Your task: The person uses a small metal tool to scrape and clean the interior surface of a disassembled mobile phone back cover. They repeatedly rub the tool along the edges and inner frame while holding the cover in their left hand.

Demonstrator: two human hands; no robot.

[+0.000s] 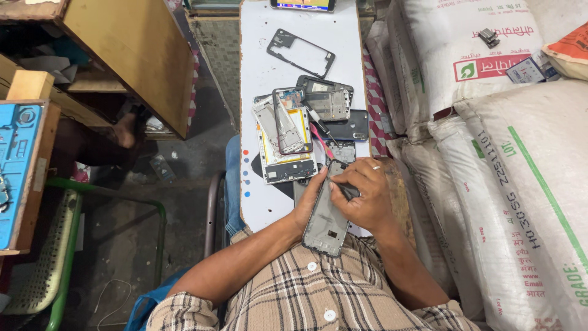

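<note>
Phone frame (pixel 326 216) is cradled in the left hand (pixel 308 202) at the near edge of the white tabletop (pixel 260 55), fingers wrapped round its left edge so it sits steady, face up. Right hand (pixel 362 195) is closed on a dark tool (pixel 346 190), tip apparently pressed to the frame's top. Stripped frames and a screwdriver (pixel 318 122) are piled just beyond, within reach.

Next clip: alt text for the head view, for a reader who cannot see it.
Seen from above, the left hand holds a grey phone frame over the lap while the right hand works on it with a dark tool. More phone parts lie piled on a narrow white board; white sacks are stacked at the right.
</note>
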